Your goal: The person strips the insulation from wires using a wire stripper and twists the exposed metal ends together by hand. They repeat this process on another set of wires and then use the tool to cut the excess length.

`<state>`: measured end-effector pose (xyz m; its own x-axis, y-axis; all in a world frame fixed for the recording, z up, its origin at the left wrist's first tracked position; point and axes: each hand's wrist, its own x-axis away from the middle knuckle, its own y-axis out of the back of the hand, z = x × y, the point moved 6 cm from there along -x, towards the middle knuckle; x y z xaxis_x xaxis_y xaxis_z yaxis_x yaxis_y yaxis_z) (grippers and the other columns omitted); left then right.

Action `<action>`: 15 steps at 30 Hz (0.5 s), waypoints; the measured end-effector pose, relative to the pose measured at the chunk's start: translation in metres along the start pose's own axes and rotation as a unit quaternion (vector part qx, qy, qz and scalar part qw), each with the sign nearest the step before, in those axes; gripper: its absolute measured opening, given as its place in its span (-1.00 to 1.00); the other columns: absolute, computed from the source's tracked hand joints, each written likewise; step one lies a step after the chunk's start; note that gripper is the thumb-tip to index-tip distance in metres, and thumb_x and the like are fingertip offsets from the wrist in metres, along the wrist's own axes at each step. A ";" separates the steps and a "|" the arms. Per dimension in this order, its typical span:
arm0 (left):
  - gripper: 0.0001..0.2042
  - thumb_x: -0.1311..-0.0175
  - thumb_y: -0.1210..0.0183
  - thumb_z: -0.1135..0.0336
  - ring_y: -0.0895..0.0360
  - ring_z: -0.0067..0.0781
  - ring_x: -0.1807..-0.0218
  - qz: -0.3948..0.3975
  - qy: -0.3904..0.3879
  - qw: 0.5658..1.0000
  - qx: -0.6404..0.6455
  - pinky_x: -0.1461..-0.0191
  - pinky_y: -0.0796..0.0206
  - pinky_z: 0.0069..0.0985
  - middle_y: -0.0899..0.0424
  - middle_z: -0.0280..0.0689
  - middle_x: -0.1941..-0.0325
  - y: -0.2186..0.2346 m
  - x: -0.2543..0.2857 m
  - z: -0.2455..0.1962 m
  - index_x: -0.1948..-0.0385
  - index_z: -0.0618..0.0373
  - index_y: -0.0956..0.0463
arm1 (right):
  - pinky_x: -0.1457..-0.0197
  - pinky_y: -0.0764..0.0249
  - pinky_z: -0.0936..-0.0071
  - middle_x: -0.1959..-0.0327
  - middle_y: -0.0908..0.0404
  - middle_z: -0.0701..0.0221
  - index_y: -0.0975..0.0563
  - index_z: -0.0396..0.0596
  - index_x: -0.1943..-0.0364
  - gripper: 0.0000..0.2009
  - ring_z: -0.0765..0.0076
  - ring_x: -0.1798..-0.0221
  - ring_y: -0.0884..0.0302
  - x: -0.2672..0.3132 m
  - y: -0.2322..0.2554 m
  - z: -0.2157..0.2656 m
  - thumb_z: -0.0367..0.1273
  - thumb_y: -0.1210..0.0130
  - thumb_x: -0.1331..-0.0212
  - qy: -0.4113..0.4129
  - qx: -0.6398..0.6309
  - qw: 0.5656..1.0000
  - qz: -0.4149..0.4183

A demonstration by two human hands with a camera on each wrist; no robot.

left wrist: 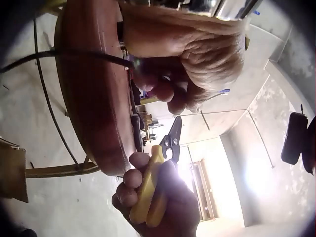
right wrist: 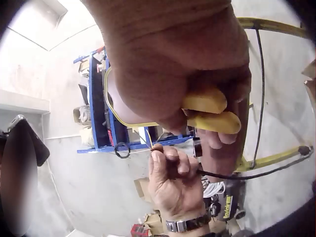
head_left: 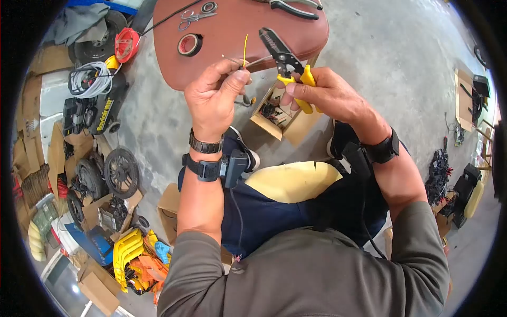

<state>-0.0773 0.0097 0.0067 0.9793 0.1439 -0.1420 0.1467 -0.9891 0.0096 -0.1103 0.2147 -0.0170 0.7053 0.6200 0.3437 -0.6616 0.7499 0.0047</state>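
Between thumb and fingers, my left hand (head_left: 215, 94) pinches the end of a cable whose thin wires fan out. A yellow wire (head_left: 245, 48) stands up from the fingertips, and paler wires spread to either side. The black cable (right wrist: 237, 176) trails away from that hand in the right wrist view. My right hand (head_left: 337, 96) grips wire strippers (head_left: 279, 48) by their yellow handles (left wrist: 146, 195). The strippers' dark head points up and left in the head view, just right of the wires. The left fingers hide part of the cable end.
A brown padded top (head_left: 237, 26) in front bears black tape (head_left: 189, 45), scissors (head_left: 194, 18), a smaller roll (head_left: 209, 7) and pliers (head_left: 294, 8). Below it sits an open cardboard box (head_left: 268, 126) with parts inside. Wheels (head_left: 121, 173) and boxes crowd the floor at left.
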 end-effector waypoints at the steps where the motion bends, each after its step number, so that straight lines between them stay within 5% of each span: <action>1: -0.81 -0.36 -0.25 0.47 -0.58 -0.51 0.35 0.000 -0.001 1.000 0.012 0.27 -0.44 -0.57 -0.69 -0.23 0.32 0.000 0.002 0.002 0.07 0.33 -0.61 | 0.28 -0.38 0.53 0.46 -0.63 0.50 -0.68 -0.14 0.21 -0.71 0.61 0.39 -0.46 0.001 -0.001 0.001 -0.17 -0.17 -0.36 0.006 0.020 0.999 0.031; 7: -0.81 -0.39 -0.23 0.47 -0.63 -0.43 0.27 -0.005 -0.005 0.999 0.032 0.15 -0.51 -0.49 -0.72 -0.19 0.26 0.000 0.000 0.004 0.06 0.37 -0.60 | 0.26 -0.40 0.43 0.43 -0.63 0.45 -0.64 -0.18 0.17 -0.71 0.55 0.36 -0.48 -0.002 -0.005 -0.008 -0.19 -0.18 -0.36 -0.005 0.103 0.994 0.036; 10: -0.80 -0.39 -0.22 0.46 -0.66 -0.39 0.20 -0.023 -0.015 1.000 -0.010 0.06 -0.53 -0.46 -0.74 -0.14 0.20 -0.001 -0.001 0.002 0.05 0.38 -0.60 | 0.01 -0.49 0.39 0.17 -0.71 0.33 -0.60 -0.25 -0.05 -0.66 0.43 0.12 -0.59 0.002 -0.005 0.001 -0.23 -0.13 -0.43 -0.019 0.142 0.989 0.037; 13: -0.79 -0.39 -0.22 0.46 -0.68 -0.37 0.13 -0.014 -0.021 1.000 -0.014 -0.01 -0.56 -0.42 -0.74 -0.12 0.16 -0.003 -0.001 0.005 0.03 0.39 -0.60 | -0.01 -0.48 0.37 0.15 -0.71 0.22 -0.52 -0.24 -0.16 -0.63 0.34 0.08 -0.61 0.004 -0.003 0.013 -0.26 -0.11 -0.43 -0.019 0.181 0.983 0.029; 15: -0.78 -0.39 -0.22 0.46 -0.68 -0.36 0.11 -0.008 -0.004 1.000 -0.014 -0.03 -0.57 -0.39 -0.74 -0.12 0.16 -0.006 0.000 0.005 0.02 0.39 -0.60 | 0.06 -0.50 0.22 0.24 -0.69 0.11 -0.52 -0.23 -0.10 -0.66 0.05 0.14 -0.65 0.005 0.000 0.010 -0.29 -0.11 -0.38 0.066 0.200 0.977 -0.035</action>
<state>-0.0792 0.0151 0.0022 0.9758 0.1592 -0.1500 0.1663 -0.9854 0.0354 -0.1097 0.2156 -0.0055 0.7616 0.6149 0.2046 -0.6386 0.6582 0.3988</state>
